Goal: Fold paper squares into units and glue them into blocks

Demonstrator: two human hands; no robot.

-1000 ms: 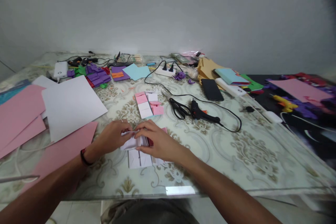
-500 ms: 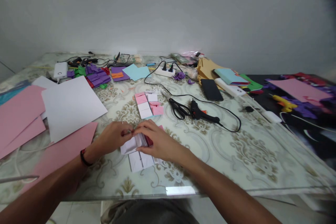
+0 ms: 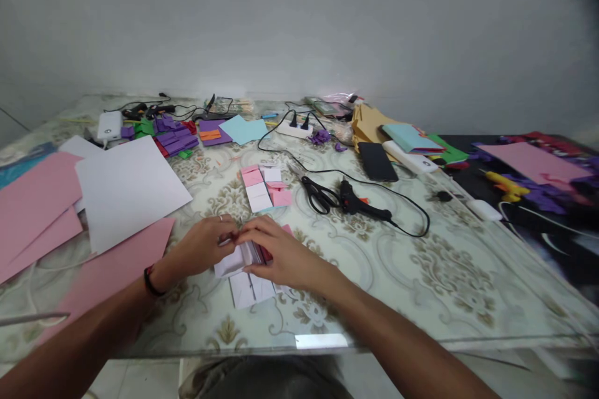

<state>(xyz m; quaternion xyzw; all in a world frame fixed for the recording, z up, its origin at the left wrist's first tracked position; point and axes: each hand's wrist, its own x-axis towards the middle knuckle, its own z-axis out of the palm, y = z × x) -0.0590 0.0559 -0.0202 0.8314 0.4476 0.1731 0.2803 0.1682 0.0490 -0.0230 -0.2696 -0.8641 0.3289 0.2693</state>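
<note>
A small folded white paper piece is pinched at its upper edge by my left hand, whose fingertips meet those of my right hand. My right hand grips the same piece from the right, thumb at its lower edge, with dark red paper partly showing under the palm. Beneath and nearer the table's front lies a flat white folded paper. Beyond my hands rests a block of pink and white folded papers. The exact pinch point is hidden by my fingers.
Black scissors and a black glue gun with its cable lie right of centre. A phone is farther back. White and pink sheets cover the left side. A power strip sits at the back.
My left hand has shifted very slightly, its fingers curling a little differently at the paper's upper edge. Both hands keep hold of the folded piece.
</note>
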